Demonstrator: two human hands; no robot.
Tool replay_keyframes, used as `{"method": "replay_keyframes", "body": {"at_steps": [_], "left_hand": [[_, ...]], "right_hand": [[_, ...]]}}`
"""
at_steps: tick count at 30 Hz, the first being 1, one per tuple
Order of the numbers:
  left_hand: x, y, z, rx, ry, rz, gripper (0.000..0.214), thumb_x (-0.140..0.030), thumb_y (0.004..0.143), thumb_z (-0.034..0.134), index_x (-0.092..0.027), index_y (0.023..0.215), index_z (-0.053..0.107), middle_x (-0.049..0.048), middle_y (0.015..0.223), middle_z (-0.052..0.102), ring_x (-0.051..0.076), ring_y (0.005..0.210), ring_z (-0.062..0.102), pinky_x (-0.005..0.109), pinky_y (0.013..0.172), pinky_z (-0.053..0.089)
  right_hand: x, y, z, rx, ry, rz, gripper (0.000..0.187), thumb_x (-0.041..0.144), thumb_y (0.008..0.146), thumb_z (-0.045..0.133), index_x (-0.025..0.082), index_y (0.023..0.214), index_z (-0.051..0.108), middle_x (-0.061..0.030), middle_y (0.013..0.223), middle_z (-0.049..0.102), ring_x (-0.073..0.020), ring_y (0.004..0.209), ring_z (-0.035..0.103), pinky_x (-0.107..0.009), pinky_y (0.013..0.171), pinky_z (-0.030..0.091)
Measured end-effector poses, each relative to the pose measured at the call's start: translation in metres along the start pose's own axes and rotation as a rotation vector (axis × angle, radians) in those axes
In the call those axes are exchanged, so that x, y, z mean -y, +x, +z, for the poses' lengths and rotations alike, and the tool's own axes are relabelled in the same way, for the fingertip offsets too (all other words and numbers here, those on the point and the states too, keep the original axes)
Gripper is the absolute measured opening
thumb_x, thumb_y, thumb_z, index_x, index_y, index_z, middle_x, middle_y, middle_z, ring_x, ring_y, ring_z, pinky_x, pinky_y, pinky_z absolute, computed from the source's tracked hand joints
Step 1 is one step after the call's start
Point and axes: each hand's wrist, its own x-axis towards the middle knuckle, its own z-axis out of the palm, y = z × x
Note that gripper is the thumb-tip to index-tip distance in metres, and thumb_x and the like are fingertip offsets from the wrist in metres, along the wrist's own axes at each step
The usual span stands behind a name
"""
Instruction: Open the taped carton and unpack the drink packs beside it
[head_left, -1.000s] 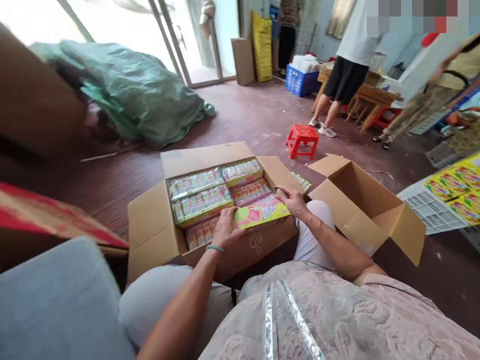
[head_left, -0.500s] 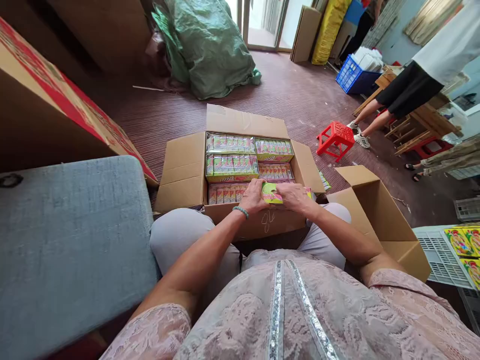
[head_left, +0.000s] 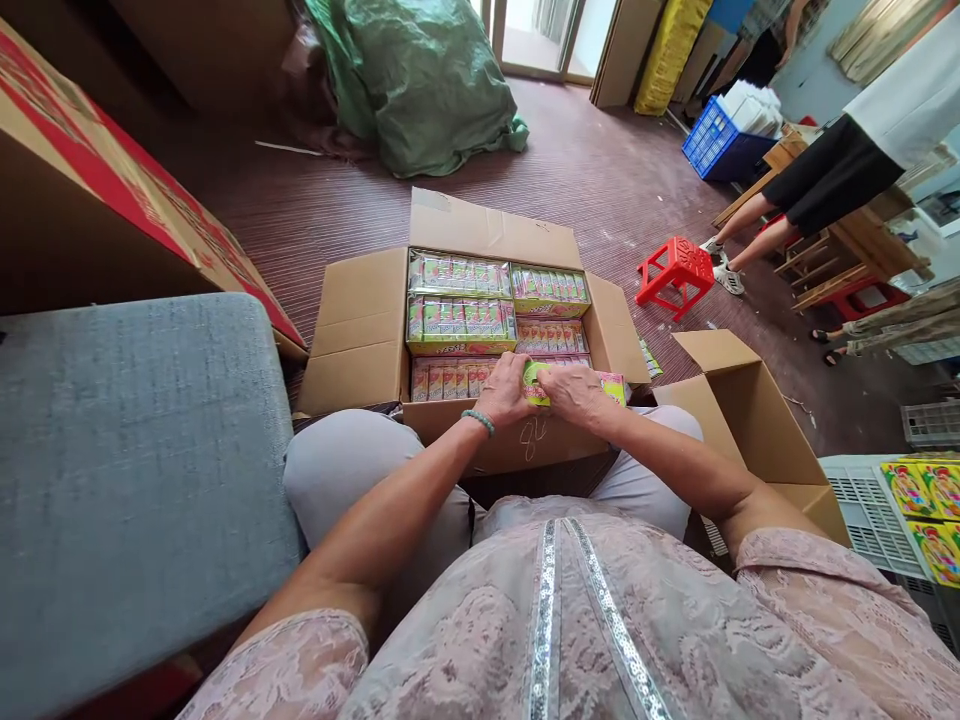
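An open cardboard carton (head_left: 360, 335) stands on the floor between my knees, packed with shrink-wrapped trays of small colourful packs (head_left: 459, 320). My left hand (head_left: 504, 392) and my right hand (head_left: 574, 392) are side by side over the carton's near edge. Both are closed on one green and pink pack (head_left: 611, 385), which sticks out to the right of my right hand. A bead bracelet circles my left wrist.
An empty open carton (head_left: 757, 420) lies at my right knee. A grey cushioned seat (head_left: 127, 480) and a red-printed box (head_left: 112, 200) are on the left. Beyond are a red stool (head_left: 675, 270), a green sack (head_left: 427, 80), a blue crate (head_left: 716, 150) and standing people (head_left: 832, 180).
My head has tipped down and turned left, so the carton sits higher in view. My two hands came together on the pack, which a second ago was held spread between them.
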Motion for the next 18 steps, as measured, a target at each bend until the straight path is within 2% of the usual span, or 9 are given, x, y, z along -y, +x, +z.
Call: {"method": "replay_keyframes", "body": {"at_steps": [4, 9, 14, 18], "left_hand": [[-0.003, 0.000, -0.006, 0.025, 0.004, 0.002, 0.065, -0.036, 0.064, 0.079, -0.017, 0.119, 0.052, 0.0138, 0.119, 0.054, 0.035, 0.115, 0.056, 0.050, 0.103, 0.051], [-0.003, -0.005, -0.013, 0.024, -0.026, 0.073, 0.060, -0.040, 0.068, 0.070, -0.020, 0.121, 0.050, 0.0118, 0.118, 0.056, 0.036, 0.118, 0.058, 0.052, 0.105, 0.052], [0.012, -0.002, -0.013, -0.002, -0.004, 0.093, 0.057, -0.048, 0.073, 0.061, -0.021, 0.122, 0.051, 0.0123, 0.118, 0.060, 0.037, 0.118, 0.063, 0.054, 0.104, 0.054], [0.023, 0.000, -0.015, 0.095, 0.079, 0.065, 0.061, -0.048, 0.071, 0.062, -0.024, 0.125, 0.050, 0.0123, 0.124, 0.062, 0.037, 0.122, 0.064, 0.053, 0.104, 0.056]], "right_hand": [[-0.005, 0.005, 0.005, -0.033, 0.030, 0.013, 0.034, 0.011, 0.102, 0.041, 0.009, 0.123, 0.067, -0.0211, 0.114, 0.075, -0.0302, 0.109, 0.074, -0.035, 0.087, 0.057], [0.000, 0.016, 0.018, -0.069, 0.063, -0.058, 0.034, 0.004, 0.099, 0.041, 0.007, 0.116, 0.071, -0.0195, 0.109, 0.076, -0.0281, 0.098, 0.076, -0.036, 0.079, 0.061], [0.001, 0.035, 0.031, -0.142, 0.046, -0.143, 0.027, 0.002, 0.096, 0.049, 0.007, 0.101, 0.074, -0.0164, 0.095, 0.078, -0.0278, 0.088, 0.076, -0.038, 0.068, 0.061], [-0.006, 0.040, 0.040, -0.166, 0.034, -0.190, 0.024, 0.008, 0.098, 0.051, 0.012, 0.096, 0.075, -0.0114, 0.093, 0.078, -0.0262, 0.085, 0.076, -0.036, 0.064, 0.058]]}}
